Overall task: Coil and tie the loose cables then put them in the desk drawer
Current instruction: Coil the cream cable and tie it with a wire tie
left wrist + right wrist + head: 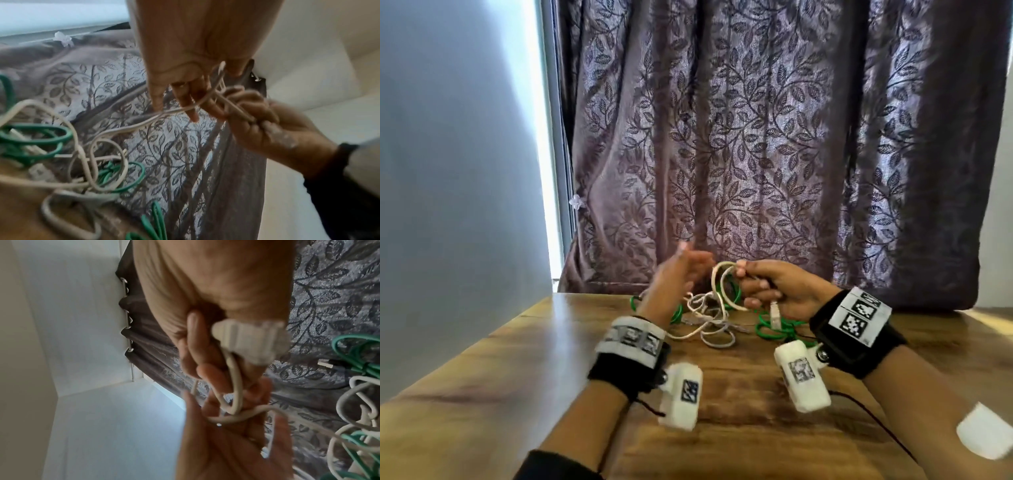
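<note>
Gripping upright white cable (722,286) loops, right hand (774,291); tail trailing tableward

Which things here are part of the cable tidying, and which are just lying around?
In the job:
white cable, looped in the right hand
left hand, open beside it
green cable
grey cable

Just there:
curtain
wooden desk

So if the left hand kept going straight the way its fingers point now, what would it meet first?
Probably the cream-white cable loop that the right hand grips; the left hand has its straight fingers aimed toward it. Beyond hangs the purple leaf-patterned curtain. Depth is unclear, so the fingers may already touch the cable.
</note>
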